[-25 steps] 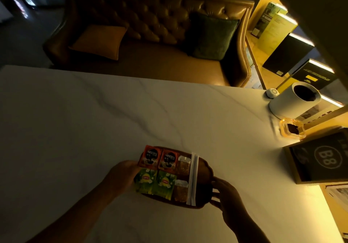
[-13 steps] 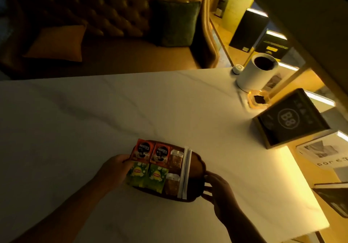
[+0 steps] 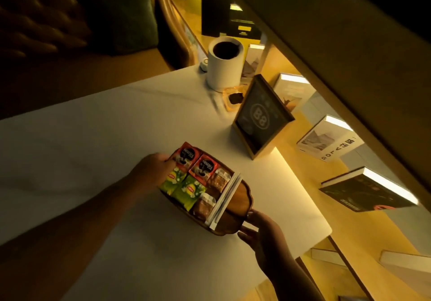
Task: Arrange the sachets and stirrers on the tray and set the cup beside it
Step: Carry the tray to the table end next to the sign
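A brown wooden tray (image 3: 240, 197) rests on the white marble table. On it lie two red coffee sachets (image 3: 197, 164), two green tea sachets (image 3: 182, 187), two clear sugar packets (image 3: 212, 192) and two white stirrers (image 3: 225, 199) side by side. My left hand (image 3: 152, 169) grips the tray's left edge, thumb on a red sachet. My right hand (image 3: 258, 227) holds the tray's right end. A white cup (image 3: 224, 64) with a dark inside stands at the table's far right corner, well apart from the tray.
A framed dark sign marked B8 (image 3: 258, 117) stands on the table between cup and tray. An amber glass dish (image 3: 234, 97) sits by the cup. Books (image 3: 331, 141) lie on the lit shelf at the right. A leather sofa with a green cushion (image 3: 116, 16) is behind.
The view has swung to the right, so the tray, cup and sign appear rotated. Both hands keep their hold on the tray, which looks shifted slightly toward the table's right side.
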Tool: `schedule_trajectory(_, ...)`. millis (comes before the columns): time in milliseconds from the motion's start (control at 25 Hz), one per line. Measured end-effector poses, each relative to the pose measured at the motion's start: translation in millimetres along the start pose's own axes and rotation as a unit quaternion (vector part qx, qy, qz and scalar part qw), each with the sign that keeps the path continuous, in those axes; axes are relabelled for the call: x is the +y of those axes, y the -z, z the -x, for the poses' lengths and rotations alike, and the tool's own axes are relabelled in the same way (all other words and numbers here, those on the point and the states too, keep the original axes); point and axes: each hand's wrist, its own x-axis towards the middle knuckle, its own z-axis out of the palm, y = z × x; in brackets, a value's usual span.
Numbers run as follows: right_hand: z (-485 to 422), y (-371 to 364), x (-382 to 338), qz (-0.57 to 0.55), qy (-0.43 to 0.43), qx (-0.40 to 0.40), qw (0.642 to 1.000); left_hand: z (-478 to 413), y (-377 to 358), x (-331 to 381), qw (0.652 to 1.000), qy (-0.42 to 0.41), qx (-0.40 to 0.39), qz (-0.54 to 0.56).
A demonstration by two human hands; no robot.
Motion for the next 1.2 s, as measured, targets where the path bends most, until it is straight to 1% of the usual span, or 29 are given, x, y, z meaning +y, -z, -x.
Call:
schedule_trajectory(120, -12, 18, -7, -0.052, -0.046, 0.011, 0.998, -34, -13, 41, 0.999, -0.017, -0.005, -0.047)
schedule_trajectory(200, -19, 22, -11, -0.075, -0.077, 0.002, 0.994, -54, -20, 61, 0.998, -0.029, 0.002, -0.057)
schedule_trajectory(480, -40, 7, -28, -0.145, -0.112, -0.039, 0.982, -108, -20, 93, 0.995, -0.031, 0.014, -0.095)
schedule_trajectory(640, -54, 2, -31, -0.164, -0.108, -0.045, 0.980, -128, -23, 98, 0.995, -0.036, 0.011, -0.093)
schedule_trajectory(880, -67, -2, -25, -0.174, -0.107, -0.017, 0.979, -140, -32, 104, 0.996, -0.056, 0.027, -0.057)
schedule_trajectory(1040, -68, -3, -19, -0.177, -0.093, -0.020, 0.980, -138, -26, 105, 0.992, -0.073, 0.017, -0.101)
schedule_trajectory(1120, -66, -1, -17, -0.162, -0.081, -0.020, 0.983, -136, -18, 103, 0.991, -0.075, 0.000, -0.110)
schedule_trajectory(1200, -62, 0, -15, -0.091, -0.053, -0.010, 0.994, -132, -12, 94, 0.995, -0.065, -0.009, -0.079)
